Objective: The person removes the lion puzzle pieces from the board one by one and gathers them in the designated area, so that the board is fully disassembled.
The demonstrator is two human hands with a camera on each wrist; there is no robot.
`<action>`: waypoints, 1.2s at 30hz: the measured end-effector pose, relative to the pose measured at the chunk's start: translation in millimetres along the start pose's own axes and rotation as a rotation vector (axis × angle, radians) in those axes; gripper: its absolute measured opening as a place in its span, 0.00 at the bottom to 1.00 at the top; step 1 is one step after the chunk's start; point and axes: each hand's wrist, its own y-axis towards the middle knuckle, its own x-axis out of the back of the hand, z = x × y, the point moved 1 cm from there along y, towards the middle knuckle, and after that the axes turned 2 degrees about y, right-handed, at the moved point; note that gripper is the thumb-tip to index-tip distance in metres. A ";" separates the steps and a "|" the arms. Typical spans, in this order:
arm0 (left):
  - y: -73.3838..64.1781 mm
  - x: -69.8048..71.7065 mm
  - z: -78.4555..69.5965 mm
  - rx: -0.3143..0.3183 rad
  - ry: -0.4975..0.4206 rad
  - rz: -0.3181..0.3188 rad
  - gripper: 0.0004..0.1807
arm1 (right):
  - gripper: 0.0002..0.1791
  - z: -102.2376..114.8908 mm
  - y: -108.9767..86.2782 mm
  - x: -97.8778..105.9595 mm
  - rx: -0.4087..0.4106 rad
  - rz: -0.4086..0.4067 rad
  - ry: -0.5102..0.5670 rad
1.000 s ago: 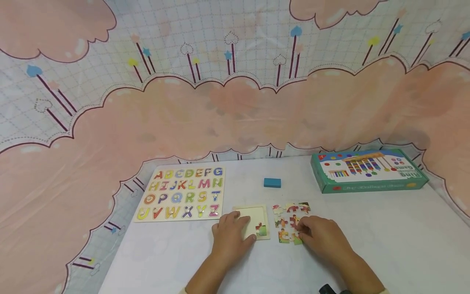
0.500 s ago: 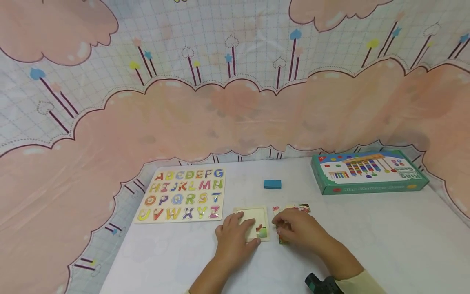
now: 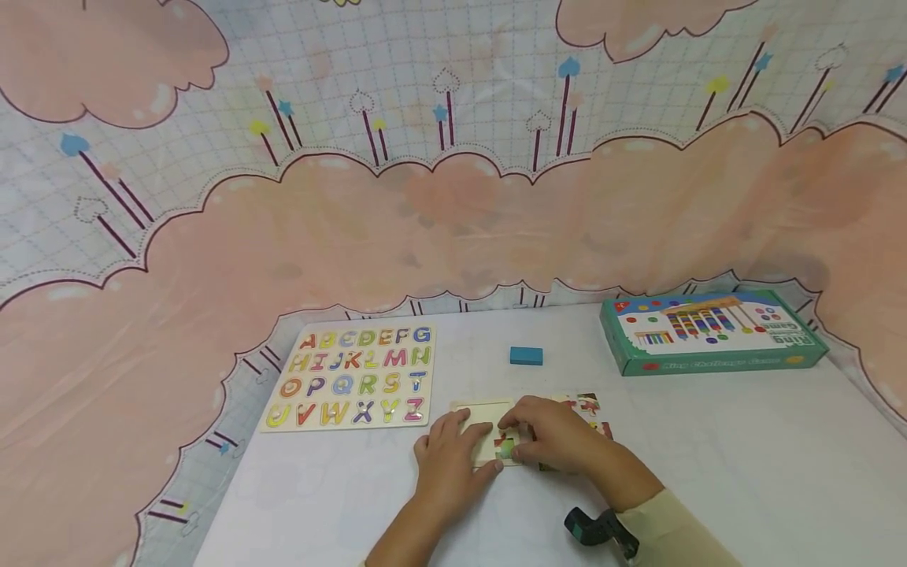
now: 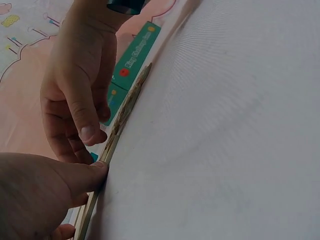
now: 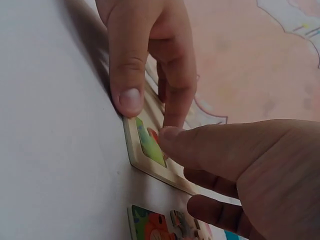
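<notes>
In the head view a small square wooden puzzle tray [image 3: 484,414] lies before me. A green-and-red puzzle piece [image 3: 504,450] sits in its near right corner. My left hand [image 3: 451,455] rests over the tray's left side with fingers spread, its thumb [image 5: 131,101] pressing the near edge. My right hand [image 3: 560,435] is at the tray's right side, thumb and forefinger pinching a puzzle piece mostly hidden by the fingertips. A red part shows by the thumb tip in the right wrist view. Loose puzzle pieces [image 3: 587,404] lie right of the tray, partly covered by the right hand.
An alphabet board [image 3: 349,379] lies at the left. A blue block [image 3: 527,356] sits behind the tray. At the back right is a green game box [image 3: 712,332]. A patterned cloth [image 3: 453,228] hangs behind the white table [image 3: 708,457].
My right hand has moved left from the loose pieces to the tray's right side, carrying a puzzle piece. My left hand has stayed on the tray, shifting only slightly.
</notes>
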 end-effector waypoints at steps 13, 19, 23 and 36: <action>0.3 -1.9 0.9 0.006 -0.011 -0.001 0.28 | 0.20 -3.5 11.0 -0.5 -0.026 0.102 -0.006; -0.2 -0.4 0.9 0.004 -0.010 -0.001 0.28 | 0.16 -2.1 13.0 -2.6 -0.026 0.112 -0.024; 0.0 -1.8 2.0 0.004 -0.009 0.000 0.28 | 0.16 -1.3 13.2 -3.6 -0.017 0.104 -0.009; -0.3 -2.8 1.7 0.010 -0.014 -0.007 0.28 | 0.19 3.9 12.4 -9.0 0.014 0.058 -0.032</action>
